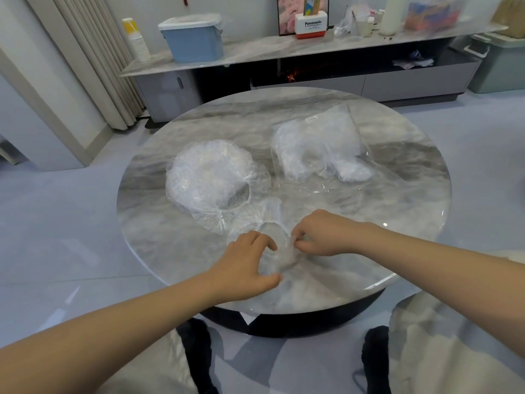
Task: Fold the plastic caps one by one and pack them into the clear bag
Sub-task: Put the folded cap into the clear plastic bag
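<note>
A single clear plastic cap (279, 251) lies crumpled on the round marble table (397, 200) near its front edge. My left hand (247, 265) pinches the cap's near side with curled fingers and thumb. My right hand (324, 234) pinches the cap's right edge, its fingers bent over the plastic. Behind my hands a loose pile of unfolded caps (213, 180) sits at centre left. The clear bag (321, 146), partly stuffed with white folded caps, lies at centre right with its open mouth facing me.
A low grey sideboard (312, 69) runs behind the table, carrying a blue lidded box (193, 38), stacked paper cups (137, 41) and other clutter. Curtains hang at the left. My knees and dark shoes show below the table's front edge.
</note>
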`<state>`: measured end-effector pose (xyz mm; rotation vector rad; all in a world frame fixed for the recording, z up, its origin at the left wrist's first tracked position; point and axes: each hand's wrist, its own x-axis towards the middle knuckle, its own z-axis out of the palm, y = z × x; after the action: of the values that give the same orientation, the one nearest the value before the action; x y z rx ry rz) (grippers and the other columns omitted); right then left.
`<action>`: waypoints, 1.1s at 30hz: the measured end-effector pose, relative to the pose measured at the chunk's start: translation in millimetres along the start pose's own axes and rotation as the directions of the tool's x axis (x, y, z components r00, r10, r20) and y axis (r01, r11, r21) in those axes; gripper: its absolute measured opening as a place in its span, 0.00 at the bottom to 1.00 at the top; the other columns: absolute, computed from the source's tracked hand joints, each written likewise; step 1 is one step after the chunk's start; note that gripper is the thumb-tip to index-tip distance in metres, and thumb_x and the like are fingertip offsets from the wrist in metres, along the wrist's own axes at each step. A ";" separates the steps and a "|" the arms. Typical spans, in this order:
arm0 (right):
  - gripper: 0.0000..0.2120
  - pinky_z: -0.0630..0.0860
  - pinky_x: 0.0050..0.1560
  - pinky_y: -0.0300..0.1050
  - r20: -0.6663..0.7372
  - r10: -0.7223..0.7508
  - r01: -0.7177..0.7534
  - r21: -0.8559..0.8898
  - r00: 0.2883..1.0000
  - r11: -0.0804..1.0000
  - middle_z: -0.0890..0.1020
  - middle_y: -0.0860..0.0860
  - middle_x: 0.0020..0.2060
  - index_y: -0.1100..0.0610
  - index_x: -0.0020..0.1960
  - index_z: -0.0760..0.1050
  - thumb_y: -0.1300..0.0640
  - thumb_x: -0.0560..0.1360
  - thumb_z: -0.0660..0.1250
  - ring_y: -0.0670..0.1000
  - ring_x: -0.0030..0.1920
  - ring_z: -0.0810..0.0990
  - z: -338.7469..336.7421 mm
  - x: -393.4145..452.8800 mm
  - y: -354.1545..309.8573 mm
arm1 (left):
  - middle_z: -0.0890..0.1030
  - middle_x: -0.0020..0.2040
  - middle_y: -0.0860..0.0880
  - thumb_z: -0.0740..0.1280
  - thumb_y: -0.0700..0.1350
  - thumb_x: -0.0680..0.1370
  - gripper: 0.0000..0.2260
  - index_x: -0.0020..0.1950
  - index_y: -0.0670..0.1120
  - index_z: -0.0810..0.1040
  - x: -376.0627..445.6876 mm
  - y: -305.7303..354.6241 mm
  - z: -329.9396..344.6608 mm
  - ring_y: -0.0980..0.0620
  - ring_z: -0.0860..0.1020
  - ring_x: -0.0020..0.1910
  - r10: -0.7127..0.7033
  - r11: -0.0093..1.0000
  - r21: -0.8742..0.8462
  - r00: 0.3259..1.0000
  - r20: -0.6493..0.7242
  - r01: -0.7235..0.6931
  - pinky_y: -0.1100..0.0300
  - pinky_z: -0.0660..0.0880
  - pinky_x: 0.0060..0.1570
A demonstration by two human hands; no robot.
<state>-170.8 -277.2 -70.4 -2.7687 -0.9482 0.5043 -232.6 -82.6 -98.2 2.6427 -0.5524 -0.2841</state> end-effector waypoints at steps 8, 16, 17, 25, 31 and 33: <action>0.16 0.67 0.35 0.30 0.137 0.071 -0.108 0.287 0.988 0.952 0.78 0.45 0.33 0.53 0.35 0.74 0.49 0.79 0.60 0.43 0.34 0.75 3.3 -12.2 9.3 | 0.78 0.39 0.53 0.63 0.48 0.79 0.09 0.41 0.50 0.79 -0.2 -10.4 4.1 0.59 0.75 0.37 -0.199 0.950 -0.249 0.980 -0.017 0.189 0.67 0.69 0.39; 0.21 0.65 0.36 0.31 0.203 0.071 -0.155 0.438 0.977 0.886 0.73 0.46 0.34 0.61 0.43 0.74 0.41 0.71 0.70 0.45 0.35 0.72 11.6 -15.7 13.3 | 0.68 0.31 0.49 0.60 0.46 0.80 0.15 0.35 0.40 0.70 12.6 -14.1 -0.9 0.53 0.67 0.30 -0.413 0.840 -0.391 0.911 -0.011 0.376 0.60 0.64 0.34; 0.16 0.66 0.35 0.28 0.184 0.077 -0.153 0.446 0.980 0.882 0.75 0.45 0.34 0.58 0.42 0.76 0.44 0.71 0.72 0.44 0.35 0.73 13.0 -15.9 13.1 | 0.67 0.30 0.50 0.60 0.45 0.80 0.15 0.34 0.42 0.67 14.6 -14.2 -1.8 0.53 0.66 0.29 -0.433 0.825 -0.409 0.901 -0.013 0.391 0.61 0.64 0.33; 0.10 0.77 0.45 0.46 0.091 0.266 -0.259 0.659 0.960 0.706 0.84 0.52 0.37 0.59 0.45 0.81 0.55 0.77 0.65 0.49 0.40 0.80 27.6 -6.0 18.5 | 0.66 0.30 0.50 0.57 0.46 0.82 0.16 0.34 0.44 0.62 16.6 -26.6 1.1 0.57 0.67 0.26 -0.445 0.840 -0.349 0.896 -0.003 0.416 0.61 0.61 0.31; 0.21 0.67 0.34 0.41 0.110 0.301 -0.320 0.378 0.947 0.869 0.72 0.48 0.24 0.57 0.30 0.73 0.47 0.78 0.63 0.46 0.28 0.70 33.5 2.0 24.9 | 0.69 0.33 0.48 0.57 0.46 0.82 0.14 0.37 0.43 0.65 18.8 -28.2 4.9 0.53 0.67 0.32 -0.434 0.860 -0.302 0.901 -0.006 0.412 0.62 0.63 0.32; 0.21 0.72 0.41 0.41 0.138 0.302 -0.331 0.326 0.943 0.886 0.77 0.47 0.25 0.59 0.35 0.80 0.45 0.78 0.61 0.45 0.29 0.74 36.5 3.7 24.6 | 0.72 0.34 0.47 0.57 0.45 0.81 0.11 0.39 0.42 0.67 19.0 -30.5 5.9 0.52 0.70 0.31 -0.426 0.866 -0.293 0.905 -0.004 0.406 0.59 0.67 0.34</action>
<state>-167.7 -292.3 -111.9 -2.5956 -0.3651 0.7592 -206.9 -67.4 -119.1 2.4473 0.0914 -0.3679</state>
